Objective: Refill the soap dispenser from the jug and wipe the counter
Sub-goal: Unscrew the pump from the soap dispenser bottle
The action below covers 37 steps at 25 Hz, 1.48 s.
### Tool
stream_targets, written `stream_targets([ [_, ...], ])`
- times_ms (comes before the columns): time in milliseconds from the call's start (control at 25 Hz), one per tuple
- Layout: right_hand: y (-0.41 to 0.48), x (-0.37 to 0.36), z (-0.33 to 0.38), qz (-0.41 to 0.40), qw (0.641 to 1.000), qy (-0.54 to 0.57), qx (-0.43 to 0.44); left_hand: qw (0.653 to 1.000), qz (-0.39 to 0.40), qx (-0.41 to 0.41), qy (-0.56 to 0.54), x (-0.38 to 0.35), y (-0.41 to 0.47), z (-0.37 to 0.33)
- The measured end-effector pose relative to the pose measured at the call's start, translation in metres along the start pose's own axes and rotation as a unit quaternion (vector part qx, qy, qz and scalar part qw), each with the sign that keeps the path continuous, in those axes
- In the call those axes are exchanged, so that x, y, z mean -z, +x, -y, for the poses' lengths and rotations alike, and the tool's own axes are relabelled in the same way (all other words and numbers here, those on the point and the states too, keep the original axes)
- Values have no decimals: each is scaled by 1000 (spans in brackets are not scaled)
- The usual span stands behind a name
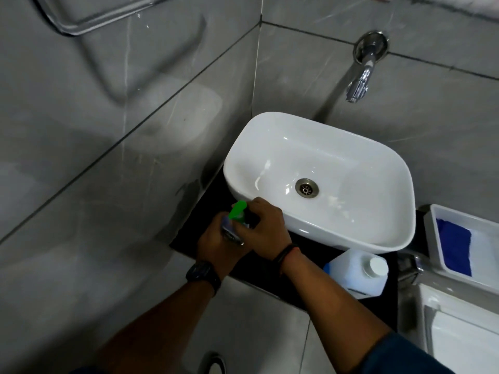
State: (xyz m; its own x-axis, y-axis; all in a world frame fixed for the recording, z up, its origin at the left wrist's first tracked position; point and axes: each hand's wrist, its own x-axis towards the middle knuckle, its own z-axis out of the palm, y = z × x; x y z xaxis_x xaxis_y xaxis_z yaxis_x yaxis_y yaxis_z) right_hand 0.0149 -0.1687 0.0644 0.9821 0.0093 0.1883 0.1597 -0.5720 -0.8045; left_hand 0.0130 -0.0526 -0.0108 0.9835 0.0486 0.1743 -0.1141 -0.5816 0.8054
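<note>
With our left hand (216,240) wrapped around the soap dispenser (231,228) on the dark counter (302,268) left of the sink (318,182), our right hand (263,225) grips its green pump (237,210), which we should twist off gently, keeping the bottle upright, before reaching for the capped jug (356,273) at near right.

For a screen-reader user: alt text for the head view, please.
Both hands grip a green-pump soap dispenser on a black counter: left hand on the bottle, right hand at the pump. A capped jug stands before the white basin.
</note>
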Motion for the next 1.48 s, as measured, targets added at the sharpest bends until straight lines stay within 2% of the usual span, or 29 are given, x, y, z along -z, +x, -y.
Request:
stream_targets([
  [120, -7, 20, 4, 39, 998, 32, 25, 998, 47, 21, -45, 6, -1, -16],
  [240, -16, 24, 11, -43, 997, 60, -11, 999, 22, 20, -17, 8, -7, -28],
  [320, -21, 27, 12, -83, 993, 78, -33, 999, 38, 23, -19, 9, -12, -38],
  [440, -31, 30, 16, -71, 988, 129, -43, 999, 41, 10, -12, 10, -13, -44],
  [520, -35, 32, 18, -93, 984, 138, -62, 999, 28, 16, -11, 9, -17, -50],
  [680, -42, 35, 20, -96, 977, 174, -79, 997, 35, 41, -52, 7, -24, -63],
  [840, -45, 39, 24, -124, 973, 173, -85, 1000, 11, 11, -19, 7, -22, -66],
  [1120, -46, 43, 29, -135, 969, 189, -89, 1000, 8, 14, -25, 6, -22, -68],
  [1280, -47, 41, 29, -116, 973, 182, -81, 1000, 18, -9, 14, 5, -21, -67],
  [1480, -45, 39, 30, -117, 974, 175, -80, 1000, -3, 9, 5, 5, -17, -62],
])
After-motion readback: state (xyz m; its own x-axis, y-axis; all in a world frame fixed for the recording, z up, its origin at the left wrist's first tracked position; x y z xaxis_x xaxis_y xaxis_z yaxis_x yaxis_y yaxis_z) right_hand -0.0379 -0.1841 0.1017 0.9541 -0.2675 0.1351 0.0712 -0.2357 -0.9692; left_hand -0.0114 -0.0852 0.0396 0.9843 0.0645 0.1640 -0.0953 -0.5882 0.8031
